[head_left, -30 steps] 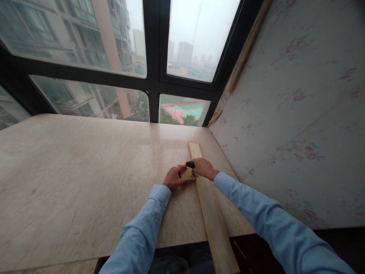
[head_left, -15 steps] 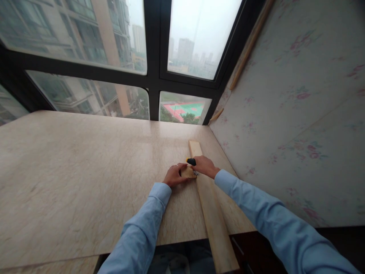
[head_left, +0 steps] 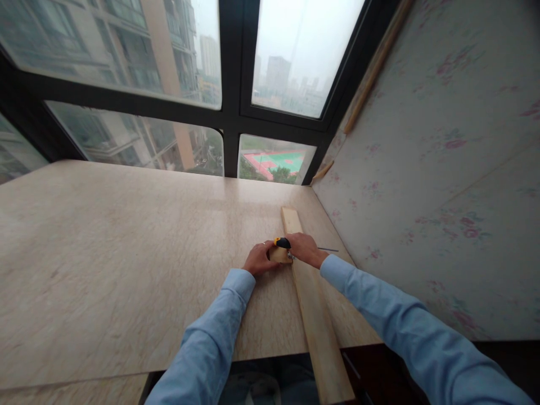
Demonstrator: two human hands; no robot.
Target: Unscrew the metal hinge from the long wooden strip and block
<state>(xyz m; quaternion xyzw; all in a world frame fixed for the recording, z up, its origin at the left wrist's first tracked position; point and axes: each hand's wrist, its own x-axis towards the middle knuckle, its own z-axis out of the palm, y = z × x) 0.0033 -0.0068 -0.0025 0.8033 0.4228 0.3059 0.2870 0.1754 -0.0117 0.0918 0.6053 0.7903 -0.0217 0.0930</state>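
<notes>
A long pale wooden plank (head_left: 314, 315) lies on the marble counter (head_left: 126, 253), running from near the wall corner out past the front edge. My left hand (head_left: 259, 260) is closed on a small wooden block (head_left: 279, 256) set against the plank's left side. My right hand (head_left: 304, 249) grips a tool with a black and yellow handle (head_left: 282, 242) over the plank. A thin metal blade or rod (head_left: 328, 249) sticks out to the right of this hand.
A floral-papered wall (head_left: 422, 169) rises close on the right. Dark-framed windows (head_left: 230, 118) stand behind the counter. A thin wooden strip (head_left: 371, 73) leans in the corner. The counter's front edge runs just below my forearms.
A thin metal blade now shows to the right of my right hand. Both hands stay at the same spot on the plank; the view has shifted slightly.
</notes>
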